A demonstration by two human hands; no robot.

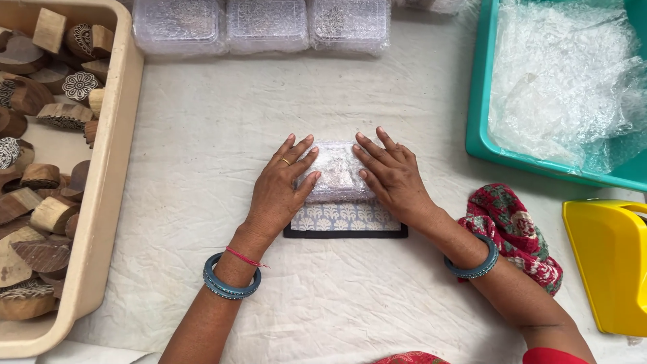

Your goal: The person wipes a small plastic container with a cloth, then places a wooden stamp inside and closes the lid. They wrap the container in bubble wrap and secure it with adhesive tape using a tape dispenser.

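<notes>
My left hand [280, 189] and my right hand [391, 176] press down on either side of a small parcel wrapped in bubble wrap [337, 170] at the middle of the white cloth. The parcel lies on a flat rectangular pad [344, 221] with a pale floral print and a black border, whose near edge shows below my fingers. Both hands rest with fingers flat against the wrap, thumbs tucked toward the pad.
A beige tub [101, 202] at the left holds several carved wooden printing blocks. Three bubble-wrapped parcels [263, 25] line the far edge. A teal tray [480, 128] with plastic wrap sits at the right, a yellow plastic object [606, 263] below it, and a red patterned cloth [512, 226] by my right wrist.
</notes>
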